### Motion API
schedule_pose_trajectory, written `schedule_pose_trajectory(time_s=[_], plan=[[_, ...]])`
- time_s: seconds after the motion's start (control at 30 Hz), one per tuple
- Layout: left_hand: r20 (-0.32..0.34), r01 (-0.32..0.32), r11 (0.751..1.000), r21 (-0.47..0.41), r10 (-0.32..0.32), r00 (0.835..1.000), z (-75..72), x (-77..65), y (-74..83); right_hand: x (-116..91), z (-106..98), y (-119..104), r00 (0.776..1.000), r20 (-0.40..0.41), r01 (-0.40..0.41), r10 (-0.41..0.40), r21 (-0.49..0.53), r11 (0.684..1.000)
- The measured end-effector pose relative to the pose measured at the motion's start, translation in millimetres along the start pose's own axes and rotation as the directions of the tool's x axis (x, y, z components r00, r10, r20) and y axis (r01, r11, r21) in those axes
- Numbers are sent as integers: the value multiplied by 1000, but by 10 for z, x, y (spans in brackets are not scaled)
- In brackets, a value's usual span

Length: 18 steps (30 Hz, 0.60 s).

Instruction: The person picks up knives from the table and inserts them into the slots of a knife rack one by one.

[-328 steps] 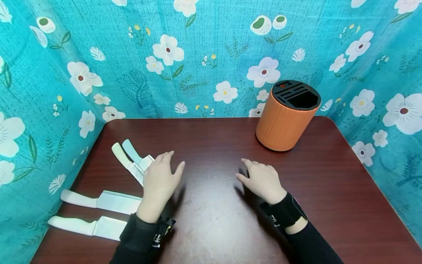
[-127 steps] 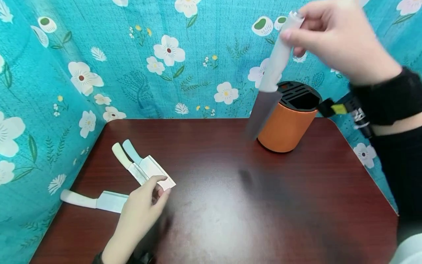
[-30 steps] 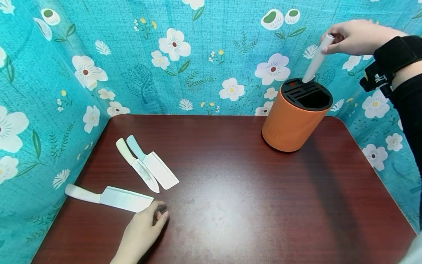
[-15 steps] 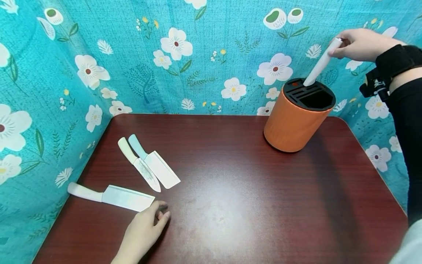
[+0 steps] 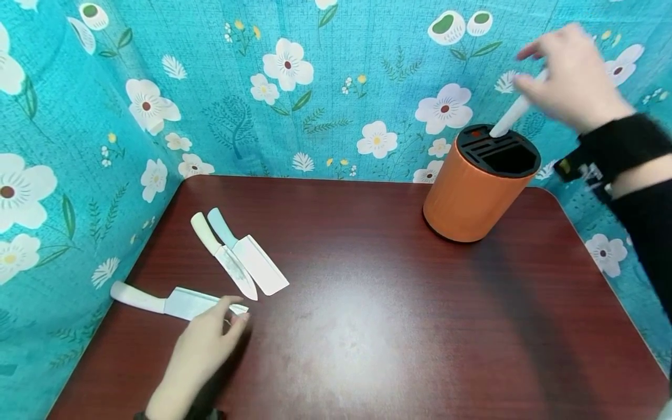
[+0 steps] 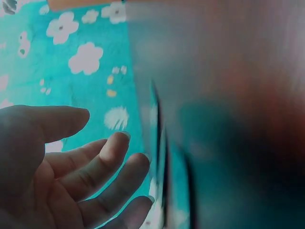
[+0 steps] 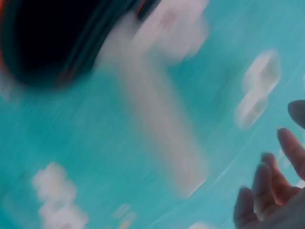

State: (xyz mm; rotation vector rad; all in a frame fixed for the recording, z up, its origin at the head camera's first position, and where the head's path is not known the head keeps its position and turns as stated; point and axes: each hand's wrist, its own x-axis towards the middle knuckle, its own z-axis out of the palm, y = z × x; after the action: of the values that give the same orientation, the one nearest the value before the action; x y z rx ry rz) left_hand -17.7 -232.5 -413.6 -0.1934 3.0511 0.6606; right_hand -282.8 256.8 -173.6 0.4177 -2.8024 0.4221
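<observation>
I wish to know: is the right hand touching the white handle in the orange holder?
Apart. The right wrist view, though blurred, shows turquoise curtain between the right hand and the free end of the white handle.

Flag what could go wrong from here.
1. The left hand is at the blade end of the white-handled cleaver, so a careless grab might nick a finger.
2. The right hand is open close to the white handle sticking out of the orange knife holder; a brush could jostle it.
3. The cream-handled knife and blue-handled cleaver lie side by side; lifting one may drag the other.
</observation>
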Motion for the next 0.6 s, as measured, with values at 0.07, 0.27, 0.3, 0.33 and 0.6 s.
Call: schedule_pose_trajectory(time_s=[0.07,0.27,0.3,0.33,0.6], plan=[[-11,10,1000,17,-10,1000,-106,45,-97,-191,152,-249,992,49,112,-112,9,994],[-51,242,967,83,-238,970,-395,193,-491,-874,787,-852,918,171,361,-357,9,933],[-40,289,952,97,-287,957,-440,220,-567,-980,895,-904,908,173,385,-381,11,923],[-20,335,936,108,-335,942,-481,246,-640,-1079,998,-943,900,172,405,-402,17,914],[157,511,837,195,-541,826,-592,392,-1113,-1579,1574,-1016,909,172,356,-380,154,922]])
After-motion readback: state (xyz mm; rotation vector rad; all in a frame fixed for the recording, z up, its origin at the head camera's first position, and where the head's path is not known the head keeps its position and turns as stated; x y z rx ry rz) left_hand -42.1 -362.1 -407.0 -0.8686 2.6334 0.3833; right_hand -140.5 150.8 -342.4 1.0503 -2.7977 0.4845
